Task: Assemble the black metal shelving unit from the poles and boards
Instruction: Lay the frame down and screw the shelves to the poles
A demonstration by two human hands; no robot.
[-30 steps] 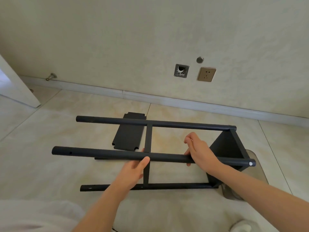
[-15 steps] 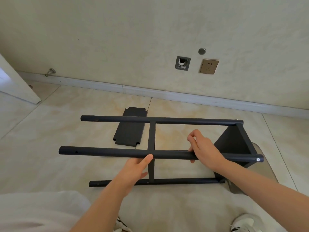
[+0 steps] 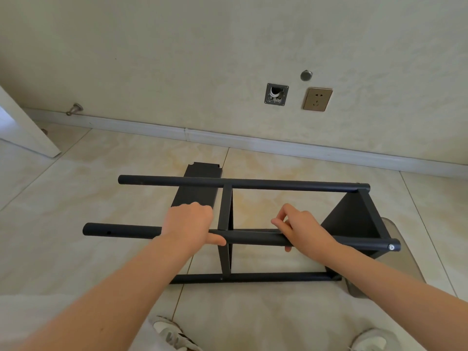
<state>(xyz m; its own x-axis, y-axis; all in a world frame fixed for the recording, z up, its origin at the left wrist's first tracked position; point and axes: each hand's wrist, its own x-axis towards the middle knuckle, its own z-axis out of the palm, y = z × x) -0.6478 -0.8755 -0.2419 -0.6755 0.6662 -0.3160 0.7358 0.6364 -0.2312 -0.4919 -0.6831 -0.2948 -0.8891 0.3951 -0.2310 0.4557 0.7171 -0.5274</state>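
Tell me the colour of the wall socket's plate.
Gold, a brassy metallic tone. The wall socket shows in the head view, the only view here.

Reaches both bare forearms forward and down. Grips black round metal pole (image 3: 253, 238) with left hand (image 3: 188, 224), thumb lying along it. Curls right hand (image 3: 307, 230) over same pole, thumb tucked underneath.

the left hand (image 3: 188, 224) and right hand (image 3: 307, 230) are bare, as are the left forearm (image 3: 121, 287) and right forearm (image 3: 395, 279). a white garment (image 3: 30, 317) shows at lower left. the left sneaker (image 3: 169, 335) is pale grey-white with dark stripes; the right sneaker (image 3: 371, 341) is pale too.
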